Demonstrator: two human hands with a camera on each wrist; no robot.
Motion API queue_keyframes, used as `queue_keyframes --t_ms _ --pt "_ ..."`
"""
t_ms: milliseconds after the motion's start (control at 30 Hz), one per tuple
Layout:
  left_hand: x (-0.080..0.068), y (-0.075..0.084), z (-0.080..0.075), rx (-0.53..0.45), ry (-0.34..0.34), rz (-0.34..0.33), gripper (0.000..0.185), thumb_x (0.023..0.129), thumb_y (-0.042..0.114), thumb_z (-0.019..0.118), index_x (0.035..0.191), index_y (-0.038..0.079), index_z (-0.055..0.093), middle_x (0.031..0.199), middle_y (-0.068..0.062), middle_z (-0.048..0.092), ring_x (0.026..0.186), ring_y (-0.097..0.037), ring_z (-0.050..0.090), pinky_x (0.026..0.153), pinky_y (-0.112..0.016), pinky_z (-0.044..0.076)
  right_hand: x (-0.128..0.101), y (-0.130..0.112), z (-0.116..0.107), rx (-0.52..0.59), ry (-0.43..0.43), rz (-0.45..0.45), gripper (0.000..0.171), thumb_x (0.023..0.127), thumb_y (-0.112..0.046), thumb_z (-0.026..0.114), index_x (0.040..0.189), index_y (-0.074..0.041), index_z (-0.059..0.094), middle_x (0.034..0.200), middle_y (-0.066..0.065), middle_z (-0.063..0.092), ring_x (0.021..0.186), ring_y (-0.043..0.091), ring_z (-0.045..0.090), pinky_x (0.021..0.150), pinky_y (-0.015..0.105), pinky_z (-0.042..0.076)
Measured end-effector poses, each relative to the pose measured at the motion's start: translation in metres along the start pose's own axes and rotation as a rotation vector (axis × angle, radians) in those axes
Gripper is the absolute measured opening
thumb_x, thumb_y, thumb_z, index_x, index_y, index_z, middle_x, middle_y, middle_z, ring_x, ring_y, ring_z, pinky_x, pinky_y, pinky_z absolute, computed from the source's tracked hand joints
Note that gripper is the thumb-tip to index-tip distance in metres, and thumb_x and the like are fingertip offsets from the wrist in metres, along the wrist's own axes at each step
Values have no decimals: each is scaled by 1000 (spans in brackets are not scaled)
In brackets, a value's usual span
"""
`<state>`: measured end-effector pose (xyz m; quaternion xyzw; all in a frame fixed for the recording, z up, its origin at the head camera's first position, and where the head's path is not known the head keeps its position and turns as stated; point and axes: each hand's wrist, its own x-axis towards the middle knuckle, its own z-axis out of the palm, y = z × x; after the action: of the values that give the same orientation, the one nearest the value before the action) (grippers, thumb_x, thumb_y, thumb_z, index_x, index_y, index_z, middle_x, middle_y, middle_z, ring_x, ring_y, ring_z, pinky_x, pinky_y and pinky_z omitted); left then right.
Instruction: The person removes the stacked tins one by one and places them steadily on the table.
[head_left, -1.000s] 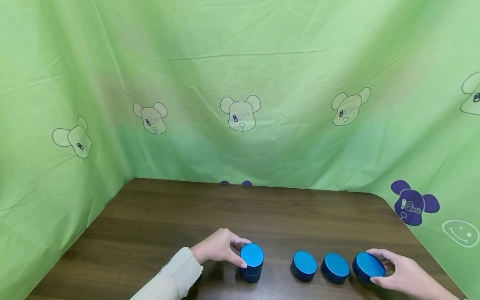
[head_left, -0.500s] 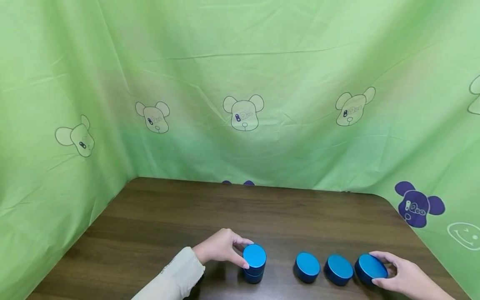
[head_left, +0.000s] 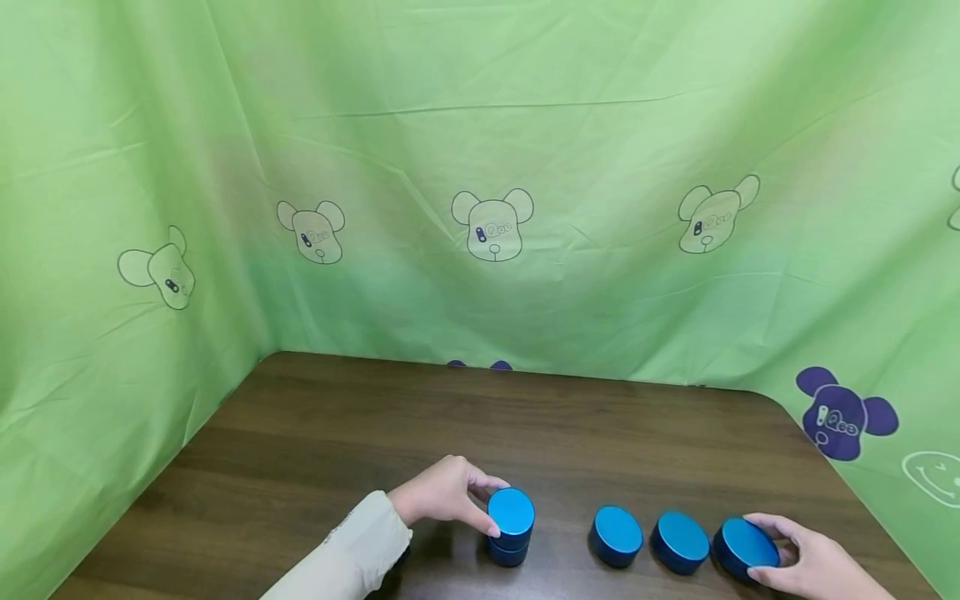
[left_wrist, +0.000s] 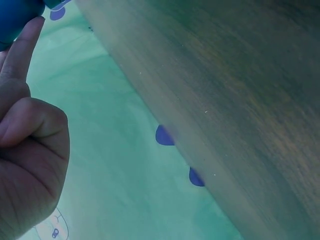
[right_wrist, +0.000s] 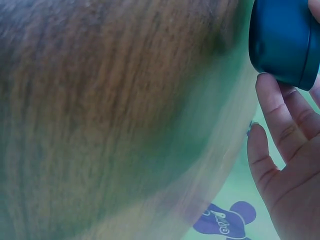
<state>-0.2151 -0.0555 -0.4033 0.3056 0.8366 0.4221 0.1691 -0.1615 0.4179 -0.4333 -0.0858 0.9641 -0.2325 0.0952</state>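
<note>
In the head view, two round blue tins stand stacked near the front of the table. My left hand (head_left: 452,493) pinches the upper tin (head_left: 512,511) between thumb and fingers; the lower tin (head_left: 508,554) sits beneath it. To the right, my right hand (head_left: 813,560) grips another blue tin (head_left: 747,545) by its side, thumb at the front. The right wrist view shows this tin (right_wrist: 282,42) with a seam near one edge and fingertips against its wall. Only part of a blue tin (left_wrist: 20,17) appears in the left wrist view, above the left fingers.
Two more blue tins, one (head_left: 617,535) and another (head_left: 680,542), stand in a row between the hands on the dark wooden table (head_left: 480,425). A green printed cloth (head_left: 390,292) hangs behind and along the sides. A small dark object lies partly hidden under the left sleeve.
My right hand has come down slightly with its tin, which now sits lower beside its neighbour. The left hand keeps its hold on the stack. The head view has shifted a little.
</note>
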Motion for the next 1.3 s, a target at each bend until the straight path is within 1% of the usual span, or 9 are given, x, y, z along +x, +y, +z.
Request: queue_keyframes --t_ms 200,400,633,733,867,1000,1133,1200,1300 --pt "-1 0 1 0 7 -20 46 71 13 85 115 5 70 98 -1 73 86 -2 65 78 -19 49 1 3 1 -14 5 7 59 84 -26 73 122 13 50 106 18 62 74 -2 51 62 24 46" --pt "0 -2 2 4 16 3 48 71 12 85 115 5 70 99 -2 73 86 -1 65 77 -18 49 -1 8 3 -8 15 -9 58 84 -26 73 119 14 50 106 19 62 74 -4 49 62 23 46" --pt "0 -3 2 -10 1 -36 46 73 14 84 117 6 70 100 -1 72 87 -3 66 80 -20 49 0 13 5 2 7 -30 58 85 -27 72 118 15 48 107 20 62 75 -6 49 63 23 47" --pt "-1 -3 2 -10 2 -31 47 73 14 84 117 6 70 100 -1 73 87 -3 66 80 -20 49 0 13 5 0 13 -47 58 85 -26 72 118 16 48 107 21 62 75 -6 49 62 23 46" --pt "-1 -2 2 -13 13 -13 47 72 13 85 116 5 70 98 -1 73 86 -3 66 78 -19 49 0 10 5 2 10 -44 57 86 -25 72 119 15 48 106 19 62 74 -5 49 62 23 46" --pt "-2 -3 2 -20 20 -16 47 71 11 85 115 4 70 97 -2 73 85 -3 66 77 -19 49 2 8 6 39 -15 -46 57 87 -26 70 120 15 48 106 19 62 76 -4 52 63 24 47" --pt "0 -3 3 -39 4 -19 47 73 12 84 117 5 69 98 -1 73 86 -3 66 78 -20 50 1 10 5 124 -69 -16 57 89 -23 68 122 18 45 107 21 61 79 3 57 64 24 49" --pt "0 -3 3 -46 1 -20 46 73 13 84 117 5 70 98 -1 73 86 -3 66 79 -20 50 1 11 3 157 -90 -3 58 90 -22 67 122 20 42 107 21 61 80 3 58 65 23 49" --pt "0 -3 2 -42 10 -27 46 73 12 84 116 5 70 98 0 73 86 -3 66 79 -20 49 3 10 3 147 -84 -39 57 90 -21 67 121 20 43 106 21 61 80 0 56 65 23 49"
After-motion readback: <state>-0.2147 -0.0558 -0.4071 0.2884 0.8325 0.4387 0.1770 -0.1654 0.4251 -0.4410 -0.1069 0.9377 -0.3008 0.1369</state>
